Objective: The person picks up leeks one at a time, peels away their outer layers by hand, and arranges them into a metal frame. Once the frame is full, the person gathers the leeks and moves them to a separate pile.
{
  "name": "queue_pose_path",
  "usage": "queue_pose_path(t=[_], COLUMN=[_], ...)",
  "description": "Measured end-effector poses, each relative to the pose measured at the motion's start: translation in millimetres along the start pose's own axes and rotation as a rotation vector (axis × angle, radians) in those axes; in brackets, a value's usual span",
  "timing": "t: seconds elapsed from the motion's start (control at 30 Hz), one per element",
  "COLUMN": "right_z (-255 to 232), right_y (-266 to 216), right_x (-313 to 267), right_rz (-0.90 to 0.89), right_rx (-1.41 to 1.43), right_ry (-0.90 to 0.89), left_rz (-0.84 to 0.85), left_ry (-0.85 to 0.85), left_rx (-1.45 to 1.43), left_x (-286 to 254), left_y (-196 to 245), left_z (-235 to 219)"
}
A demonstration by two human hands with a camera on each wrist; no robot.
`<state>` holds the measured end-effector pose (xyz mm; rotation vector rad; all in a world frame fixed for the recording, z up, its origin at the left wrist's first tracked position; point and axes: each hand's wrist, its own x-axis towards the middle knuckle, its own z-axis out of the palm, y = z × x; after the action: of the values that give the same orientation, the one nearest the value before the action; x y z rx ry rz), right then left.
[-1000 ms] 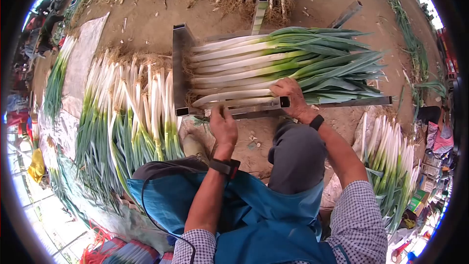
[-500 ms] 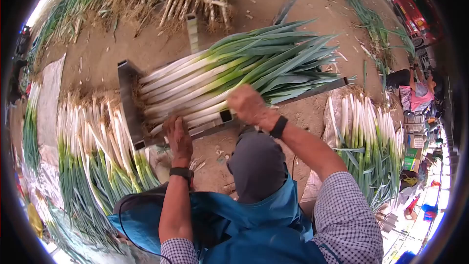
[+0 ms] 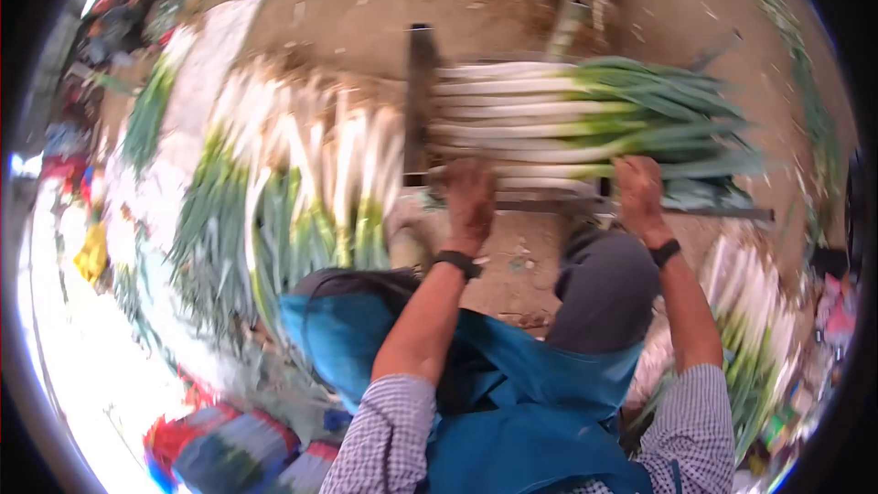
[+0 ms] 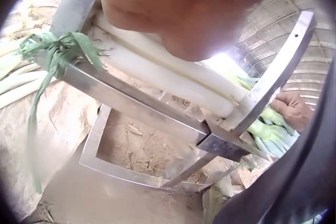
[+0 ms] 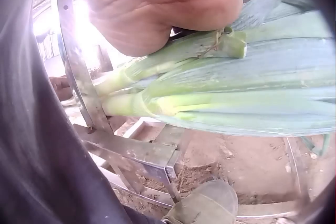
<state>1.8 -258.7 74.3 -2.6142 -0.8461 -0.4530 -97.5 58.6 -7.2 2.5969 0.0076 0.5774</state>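
Note:
A row of long leeks (image 3: 517, 111) lies across a metal rack, white ends to the left against an upright metal end plate (image 3: 421, 101), green leaves to the right. My left hand (image 3: 469, 204) reaches over the rack's near bar and rests on the nearest white stalks; its fingers are blurred in the head view. Beside the near post, my right hand (image 3: 640, 194) grips the leeks where white turns to green. From below, the right wrist view has that hand's heel over the leaves (image 5: 220, 82). In the left wrist view, white stalks (image 4: 168, 71) lie above the metal bar (image 4: 131, 98).
More leeks (image 3: 302, 174) are spread on the ground to the left, and another pile (image 3: 750, 329) lies at the right. Green twine or leaf (image 4: 60, 50) is tied on the rack's corner. My knees (image 3: 608, 288) are close to the rack; a shoe (image 5: 207, 203) stands below it.
The head view swings, shifting and tilting the scene. My left hand has come up from below the near bar onto the white stalks. My right hand stays near the post.

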Motion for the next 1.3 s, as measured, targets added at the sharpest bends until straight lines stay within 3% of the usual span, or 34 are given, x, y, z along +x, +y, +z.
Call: queue_pose_path(t=[0.07, 0.2, 0.23, 0.3, 0.37, 0.5, 0.57, 0.6, 0.63, 0.67, 0.73, 0.77, 0.8, 0.9, 1.0, 1.07, 1.13, 1.23, 1.27, 1.3], right_z=[8, -4, -8, -18, -45, -108, -140, -154, -165, -174, -185, -187, -188, -180, -146, -115, -92, -73, -70, -69], right_y=[7, 22, 27, 26, 7, -48, -81, -99, -118, -135, -162, -173, -187, -220, -234, -235, -230, -230, -230, -229], right_x=[3, 20, 27, 43, 67, 126, 150, 158, 167, 173, 183, 186, 188, 193, 192, 189, 183, 182, 181, 178], right_rz=[-0.041, 0.076, 0.076, 0.122, 0.13, 0.133, 0.037, 0.06, 0.082, 0.107, 0.056, 0.037, -0.002, -0.093, -0.097, -0.04, -0.098, -0.142, -0.146, -0.149], right_rx=[-0.01, 0.109, 0.135, 0.238, 0.263, 0.416, 0.461, 0.512, 0.567, 0.621, 0.641, 0.646, 0.65, 0.645, 0.656, 0.679, 0.611, 0.513, 0.479, 0.444], right_ry=[0.031, -0.241, -0.298, -0.189, -0.115, 0.005, 0.016, 0.024, 0.03, 0.034, 0.037, 0.038, 0.036, -0.001, -0.066, -0.123, -0.165, -0.158, -0.146, -0.148], left_rz=[0.013, -0.048, -0.04, -0.007, 0.042, 0.035, -0.077, 0.003, -0.087, -0.183, -0.344, -0.271, -0.452, -0.66, -0.917, -1.029, -1.15, -1.066, -0.963, -0.915], left_ry=[0.053, -0.019, -0.055, -0.107, -0.206, -0.131, -0.124, 0.087, 0.099, 0.029, 0.132, 0.092, 0.184, 0.129, 0.099, 0.151, 0.146, -0.126, -0.165, -0.198], left_rx=[0.071, -0.027, 0.062, -0.025, -0.125, -0.134, 0.065, 0.066, 0.074, 0.255, 0.302, 0.404, 0.176, 0.178, 0.043, -0.143, -0.32, -0.305, -0.222, -0.178], left_x=[12, 27, 31, 40, 59, 108, 121, 116, 109, 98, 59, 31, 0, -88, -171, -197, -208, -168, -172, -155], left_y=[1, 12, 16, 26, 45, 41, 22, -11, -26, -41, -85, -107, -138, -196, -241, -247, -269, -264, -284, -275], left_z=[-3, -26, -30, -47, -97, -221, -307, -330, -373, -414, -468, -493, -507, -544, -525, -474, -397, -288, -240, -219])
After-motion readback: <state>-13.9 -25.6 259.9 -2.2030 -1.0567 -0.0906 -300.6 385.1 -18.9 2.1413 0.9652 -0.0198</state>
